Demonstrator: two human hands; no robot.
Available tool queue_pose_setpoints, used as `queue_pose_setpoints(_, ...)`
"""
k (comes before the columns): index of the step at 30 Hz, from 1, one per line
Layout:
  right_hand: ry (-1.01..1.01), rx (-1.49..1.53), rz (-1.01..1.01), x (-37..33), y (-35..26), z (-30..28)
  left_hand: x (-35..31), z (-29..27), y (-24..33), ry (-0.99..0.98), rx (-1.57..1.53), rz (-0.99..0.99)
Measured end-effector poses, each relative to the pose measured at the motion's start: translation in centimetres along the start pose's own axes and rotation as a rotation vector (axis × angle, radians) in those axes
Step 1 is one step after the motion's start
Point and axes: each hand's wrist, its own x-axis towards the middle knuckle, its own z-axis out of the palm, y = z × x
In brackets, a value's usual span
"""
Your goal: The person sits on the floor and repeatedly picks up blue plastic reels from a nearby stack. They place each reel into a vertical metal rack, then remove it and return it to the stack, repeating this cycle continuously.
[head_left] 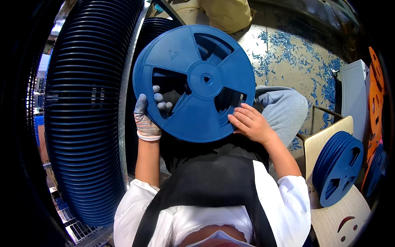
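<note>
A stack of blue plastic reels (173, 49) is held over my lap, its round face with a central hub and three cut-out windows turned up. My left hand (147, 125), in a striped glove with grey fingertips, grips the left rim. Its thumb lies outside the edge, and its fingertips show through the left window from beneath. My bare right hand (253, 123) holds the lower right rim, fingers laid over the edge beside the right window. Its thumb is mostly hidden. Edges of more reels show through the windows.
A long row of dark blue reels (88, 111) stands along my left. On the right, a wooden chair (319, 140) carries more blue reels (339, 171). Beyond it are a grey box (354, 94) and orange panels (375, 99). Blue plastic scraps (288, 45) litter the floor near a yellowish sack (228, 14).
</note>
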Motion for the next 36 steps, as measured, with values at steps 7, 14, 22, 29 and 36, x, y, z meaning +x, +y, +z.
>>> queue_pose_setpoints(7,0.003,-0.048,-0.045,-0.4,-0.3,-0.7,-0.9,-1.3,-0.4,0.001,0.022,0.030)
queue_pose_setpoints(14,0.010,-0.044,-0.096,-0.3,-0.6,-0.6,-2.4,-2.0,-0.3,-0.016,-0.006,0.042)
queue_pose_setpoints(22,0.162,0.066,-0.109,1.5,-1.3,-2.7,-3.0,-1.6,0.0,0.103,0.074,0.085)
queue_pose_setpoints(29,0.883,1.302,0.840,0.3,1.8,-3.8,-3.6,-2.2,-1.1,-0.004,0.109,0.076)
queue_pose_setpoints(36,1.254,1.787,1.150,-4.3,5.2,-0.2,-6.4,-2.9,-1.2,0.075,0.128,0.092)
